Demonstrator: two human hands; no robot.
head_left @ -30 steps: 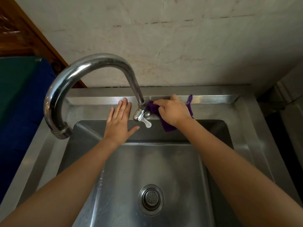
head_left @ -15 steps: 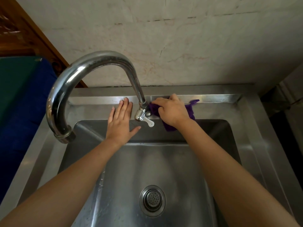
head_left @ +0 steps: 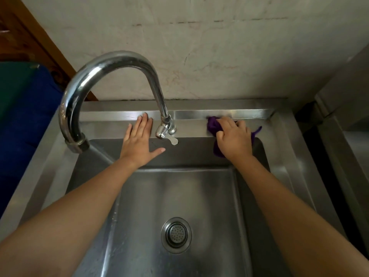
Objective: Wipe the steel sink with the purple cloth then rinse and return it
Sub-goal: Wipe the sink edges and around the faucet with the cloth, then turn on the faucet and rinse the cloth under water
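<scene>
While right hand [head_left: 233, 136] grips bunched purple cloth [head_left: 212, 126] on steel sink [head_left: 283, 156] rear ledge, upper right, left hand [head_left: 139, 140] lies flat left of faucet [head_left: 163, 114].

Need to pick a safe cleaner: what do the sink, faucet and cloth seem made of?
Sink: likely brushed stainless steel, dull streaky sheen. Faucet: polished, chrome-like metal, mirror-bright highlights. Cloth: soft purple fabric, perhaps microfibre; it bunches under the right hand.
</scene>
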